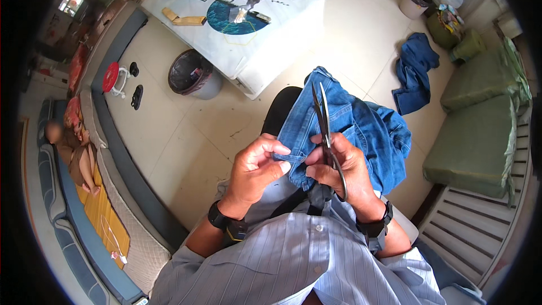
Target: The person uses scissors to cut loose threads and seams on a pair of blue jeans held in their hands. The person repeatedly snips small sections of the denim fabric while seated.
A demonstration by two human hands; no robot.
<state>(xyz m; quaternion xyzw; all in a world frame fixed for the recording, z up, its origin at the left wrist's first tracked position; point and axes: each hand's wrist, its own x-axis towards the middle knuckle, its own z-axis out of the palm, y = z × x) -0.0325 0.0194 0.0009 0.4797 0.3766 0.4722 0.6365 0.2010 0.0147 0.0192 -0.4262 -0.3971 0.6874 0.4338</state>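
A pair of blue jeans (375, 141) lies bunched across my lap, its waistband edge stretching up and away from me. My left hand (254, 165) pinches a narrow denim strip (291, 158) at the near end of the waistband, between thumb and fingers. Metal scissors (322, 117) are held in my right hand (345, 166), the blades pointing away from me and slightly parted. The right thumb and fingertips also sit close to the strip; whether they touch it I cannot tell.
A printed-top table (296, 14) stands ahead, a lined bin (195, 76) beside it. More denim (416, 73) lies on the floor at right, near green wrapped bundles (471, 141) on a slatted bench (468, 220). Another person (76, 155) reclines on the sofa (121, 175) at left.
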